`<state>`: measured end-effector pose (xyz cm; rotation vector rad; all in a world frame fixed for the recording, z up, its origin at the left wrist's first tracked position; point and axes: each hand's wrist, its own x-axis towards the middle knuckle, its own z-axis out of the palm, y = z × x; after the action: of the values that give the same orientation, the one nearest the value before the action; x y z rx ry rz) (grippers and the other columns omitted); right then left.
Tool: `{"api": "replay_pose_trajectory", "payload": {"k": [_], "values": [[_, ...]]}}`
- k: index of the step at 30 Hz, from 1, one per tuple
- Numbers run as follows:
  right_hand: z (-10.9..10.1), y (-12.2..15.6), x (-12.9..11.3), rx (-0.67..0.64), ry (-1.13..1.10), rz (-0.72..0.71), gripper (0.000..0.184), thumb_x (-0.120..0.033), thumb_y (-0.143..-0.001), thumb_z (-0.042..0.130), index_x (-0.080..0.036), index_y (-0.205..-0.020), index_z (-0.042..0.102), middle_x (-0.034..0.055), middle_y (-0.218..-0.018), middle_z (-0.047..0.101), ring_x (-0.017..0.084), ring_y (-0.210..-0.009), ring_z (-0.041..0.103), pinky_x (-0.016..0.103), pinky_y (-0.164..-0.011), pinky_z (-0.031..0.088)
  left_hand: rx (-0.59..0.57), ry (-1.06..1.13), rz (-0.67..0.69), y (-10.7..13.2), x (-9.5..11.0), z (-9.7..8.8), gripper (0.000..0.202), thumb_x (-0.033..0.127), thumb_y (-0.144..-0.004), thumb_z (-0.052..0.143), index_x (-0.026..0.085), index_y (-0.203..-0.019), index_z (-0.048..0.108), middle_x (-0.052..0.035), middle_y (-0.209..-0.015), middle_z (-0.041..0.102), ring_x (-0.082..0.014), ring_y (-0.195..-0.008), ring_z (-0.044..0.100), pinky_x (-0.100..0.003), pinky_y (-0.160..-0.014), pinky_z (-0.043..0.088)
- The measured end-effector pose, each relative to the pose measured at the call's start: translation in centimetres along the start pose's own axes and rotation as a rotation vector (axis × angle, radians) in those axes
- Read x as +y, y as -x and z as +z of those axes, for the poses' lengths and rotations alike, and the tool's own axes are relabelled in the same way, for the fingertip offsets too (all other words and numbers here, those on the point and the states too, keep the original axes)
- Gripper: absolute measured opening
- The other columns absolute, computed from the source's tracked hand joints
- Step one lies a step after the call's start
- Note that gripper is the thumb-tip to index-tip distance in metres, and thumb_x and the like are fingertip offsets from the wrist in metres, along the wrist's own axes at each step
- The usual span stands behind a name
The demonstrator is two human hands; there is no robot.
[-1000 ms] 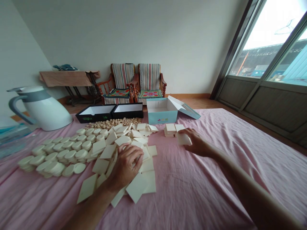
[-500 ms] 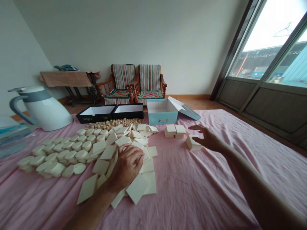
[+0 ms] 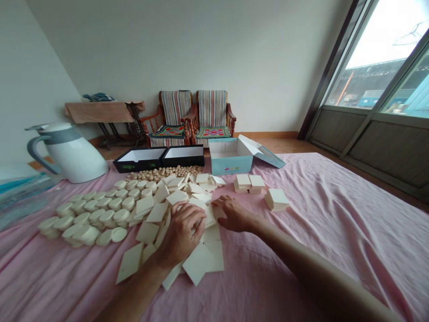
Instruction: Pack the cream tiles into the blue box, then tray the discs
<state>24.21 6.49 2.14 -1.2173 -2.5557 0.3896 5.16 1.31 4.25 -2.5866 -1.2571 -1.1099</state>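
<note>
Head view: Three stacks of square tiles (image 3: 277,197) stand on pink cloth (image 3: 254,286); many loose tiles (image 3: 157,213) lie unstacked beneath the left hand (image 3: 185,224), fingers curled, and right hand (image 3: 233,213), fingers bent at the heap's edge, any grip hidden.

Your flat square tiles (image 3: 199,261) are plain pale cream, like the round flat discs (image 3: 107,215) at left; the small round balls (image 3: 164,172) farther off are tan. Your fabric cloth (image 3: 254,273) is plain pink. At far left, your jug (image 3: 80,158) is white and grey. Farther away: black rectangular boxes (image 3: 142,167), white inside, a light-blue rectangular box (image 3: 219,168), and striped fabric chair covers (image 3: 212,109).
</note>
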Motion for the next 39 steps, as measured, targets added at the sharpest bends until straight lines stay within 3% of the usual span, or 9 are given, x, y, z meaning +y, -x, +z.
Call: {"api": "replay_pose_trajectory", "payload": {"k": [6, 13, 17, 21, 24, 28, 33, 35, 39], "values": [[-1.9, 2.7, -0.2, 0.135, 0.212, 0.150, 0.032, -0.021, -0.068, 0.059, -0.013, -0.099, 0.057, 0.0133, -0.101, 0.057, 0.026, -0.098, 0.049, 0.035, -0.082, 0.041, -0.008, 0.007, -0.005, 0.2, -0.1, 0.1, 0.014, 0.012, -0.082, 0.053, 0.021, -0.080, 0.062, 0.0015, -0.082, 0.068, -0.0155, -0.083, 0.062, -0.041, -0.095, 0.032], [-6.1, 6.7, 4.9, 0.339, 0.258, 0.573, 0.040, -0.032, -0.073, 0.055, -0.012, -0.107, 0.055, 0.0120, -0.097, 0.056, 0.021, -0.083, 0.054, 0.029, -0.068, 0.040, -0.002, 0.012, 0.002, 0.2, -0.1, 0.1, 0.013, 0.012, -0.083, 0.052, 0.021, -0.079, 0.061, 0.0018, -0.082, 0.068, -0.0152, -0.082, 0.062, -0.040, -0.095, 0.032], [-7.0, 7.9, 7.2, 0.364, 0.337, 0.762, 0.041, -0.041, -0.076, 0.052, -0.008, -0.100, 0.057, 0.0156, -0.093, 0.058, 0.024, -0.082, 0.056, 0.030, -0.065, 0.039, 0.012, 0.008, 0.015, 0.2, -0.2, 0.2, 0.013, 0.012, -0.082, 0.053, 0.021, -0.079, 0.062, 0.0016, -0.081, 0.068, -0.0153, -0.082, 0.062, -0.040, -0.094, 0.032], [-6.7, 8.3, 8.2, 0.360, 0.385, 0.815, 0.046, -0.049, -0.081, 0.046, -0.007, -0.095, 0.058, 0.0179, -0.089, 0.059, 0.027, -0.081, 0.057, 0.033, -0.066, 0.040, 0.017, 0.001, 0.018, 0.1, -0.2, 0.1, 0.014, 0.011, -0.082, 0.053, 0.021, -0.078, 0.062, 0.0019, -0.080, 0.067, -0.0151, -0.081, 0.061, -0.041, -0.094, 0.032], [-6.4, 8.0, 7.8, 0.451, 0.428, 0.722, 0.048, -0.050, -0.082, 0.046, -0.008, -0.104, 0.057, 0.0187, -0.096, 0.059, 0.030, -0.088, 0.056, 0.037, -0.071, 0.041, 0.005, -0.001, 0.009, 0.1, -0.1, 0.1, 0.014, 0.011, -0.082, 0.053, 0.021, -0.078, 0.062, 0.0022, -0.080, 0.067, -0.0149, -0.081, 0.061, -0.040, -0.094, 0.032], [-5.6, 5.7, 5.6, 0.540, 0.270, 0.380, 0.038, -0.037, -0.085, 0.048, -0.013, -0.114, 0.053, 0.0143, -0.106, 0.058, 0.026, -0.095, 0.055, 0.037, -0.080, 0.042, -0.014, -0.001, -0.005, 0.3, 0.1, 0.0, 0.013, 0.012, -0.083, 0.053, 0.021, -0.080, 0.062, 0.0020, -0.081, 0.067, -0.0151, -0.083, 0.061, -0.041, -0.095, 0.031], [-3.3, -0.5, 2.3, 0.275, 0.094, 0.144, 0.044, -0.029, -0.079, 0.057, -0.015, -0.120, 0.049, 0.0135, -0.116, 0.056, 0.024, -0.106, 0.052, 0.036, -0.088, 0.041, -0.002, 0.006, -0.011, 0.3, 0.2, -0.3, 0.014, 0.012, -0.083, 0.051, 0.021, -0.081, 0.062, 0.0010, -0.083, 0.068, -0.0155, -0.083, 0.062, -0.043, -0.097, 0.030], [-2.6, -3.8, 1.7, 0.187, 0.072, 0.155, 0.049, -0.028, -0.076, 0.060, -0.013, -0.122, 0.048, 0.0134, -0.118, 0.056, 0.024, -0.110, 0.050, 0.034, -0.092, 0.039, 0.005, 0.001, -0.013, 0.3, 0.2, -0.3, 0.014, 0.012, -0.083, 0.051, 0.021, -0.082, 0.062, 0.0003, -0.084, 0.068, -0.0164, -0.084, 0.062, -0.043, -0.096, 0.030], [-1.6, -9.5, 1.6, 0.165, 0.047, 0.370, 0.048, -0.045, -0.081, 0.054, -0.016, -0.119, 0.053, 0.0137, -0.117, 0.058, 0.027, -0.112, 0.051, 0.037, -0.093, 0.038, -0.017, -0.016, -0.030, 0.4, 0.3, -0.3, 0.014, 0.013, -0.083, 0.051, 0.021, -0.081, 0.062, -0.0002, -0.085, 0.068, -0.0175, -0.086, 0.061, -0.044, -0.096, 0.030]]}}
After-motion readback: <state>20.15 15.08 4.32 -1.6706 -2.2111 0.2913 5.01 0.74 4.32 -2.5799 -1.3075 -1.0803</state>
